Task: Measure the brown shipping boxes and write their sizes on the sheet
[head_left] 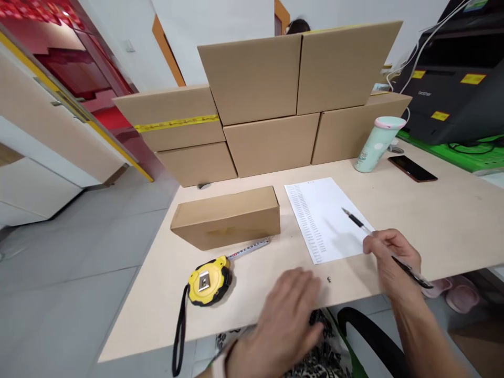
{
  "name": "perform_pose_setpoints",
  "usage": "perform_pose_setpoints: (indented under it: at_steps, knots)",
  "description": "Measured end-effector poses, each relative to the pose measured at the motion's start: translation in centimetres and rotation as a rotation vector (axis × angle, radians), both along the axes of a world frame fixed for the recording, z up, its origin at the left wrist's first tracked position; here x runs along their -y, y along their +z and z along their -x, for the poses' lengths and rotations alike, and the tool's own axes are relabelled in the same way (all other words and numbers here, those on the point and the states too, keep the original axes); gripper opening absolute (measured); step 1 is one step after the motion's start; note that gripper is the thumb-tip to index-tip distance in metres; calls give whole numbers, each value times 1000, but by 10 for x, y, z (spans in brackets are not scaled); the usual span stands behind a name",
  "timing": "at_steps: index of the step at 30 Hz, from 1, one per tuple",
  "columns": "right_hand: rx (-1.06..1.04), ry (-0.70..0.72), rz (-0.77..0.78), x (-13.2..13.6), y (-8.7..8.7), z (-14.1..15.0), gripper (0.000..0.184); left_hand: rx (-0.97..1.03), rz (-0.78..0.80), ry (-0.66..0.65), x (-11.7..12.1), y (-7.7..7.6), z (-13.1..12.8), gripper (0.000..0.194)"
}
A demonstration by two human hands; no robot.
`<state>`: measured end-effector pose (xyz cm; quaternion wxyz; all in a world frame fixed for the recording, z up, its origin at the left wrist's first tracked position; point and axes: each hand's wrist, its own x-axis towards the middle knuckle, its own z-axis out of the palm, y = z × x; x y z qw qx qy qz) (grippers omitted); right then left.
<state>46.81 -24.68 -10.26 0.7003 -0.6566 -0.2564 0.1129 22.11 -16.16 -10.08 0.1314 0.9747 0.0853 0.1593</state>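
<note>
In my right hand is a black-and-clear pen, gripped with its tip pointing up and left over the paper. That white paper has columns of small print down its left side. My left hand, smeared by motion, has its fingers stretched out at the table's front edge and holds nothing. A yellow-and-black tape measure lies to its left, with a short length of blade pulled out and a black strap over the edge. Just behind the blade rests a long closed cardboard box.
Stacked cardboard boxes line the back of the table. A mint-green tumbler and a dark phone are at the back right, near a black printer. Behind the stack shows the top of a person's head.
</note>
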Motion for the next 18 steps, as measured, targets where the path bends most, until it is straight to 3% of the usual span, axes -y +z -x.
perform_pose_setpoints:
  at_steps: [3,7,9,13,18]
  knots:
    - [-113,13,-68,-10,-7,8,45,-77,-115,-124,25,-22,-39,77]
    - [-361,286,-25,-20,-10,9,54,-104,-316,-42,31,-47,-62,69]
    - [-428,355,25,-22,-14,10,52,-92,-398,9,31,-54,-65,59]
    - [-297,311,143,-26,-25,15,32,-88,-448,53,32,-59,-66,53]
    - [-129,302,204,-29,-31,21,34,-150,-357,65,33,-57,-69,54]
